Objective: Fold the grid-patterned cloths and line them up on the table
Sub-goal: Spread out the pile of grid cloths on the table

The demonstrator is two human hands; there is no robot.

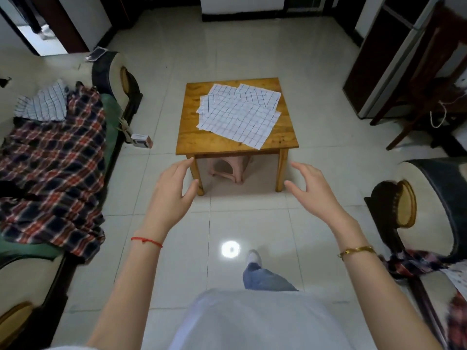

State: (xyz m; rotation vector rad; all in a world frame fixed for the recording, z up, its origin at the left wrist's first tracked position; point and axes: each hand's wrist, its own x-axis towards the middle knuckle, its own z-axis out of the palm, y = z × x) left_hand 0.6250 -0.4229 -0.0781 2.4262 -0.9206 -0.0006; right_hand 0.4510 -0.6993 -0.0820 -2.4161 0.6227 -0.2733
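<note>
Grid-patterned cloths lie unfolded and overlapping at twelve o'clock on the wooden surface; the left hand and right hand hover open and empty. Thin and limp, the cloths look best pinched at corners.

Cloths overlapping on table; stool beneath; sofa left
</note>
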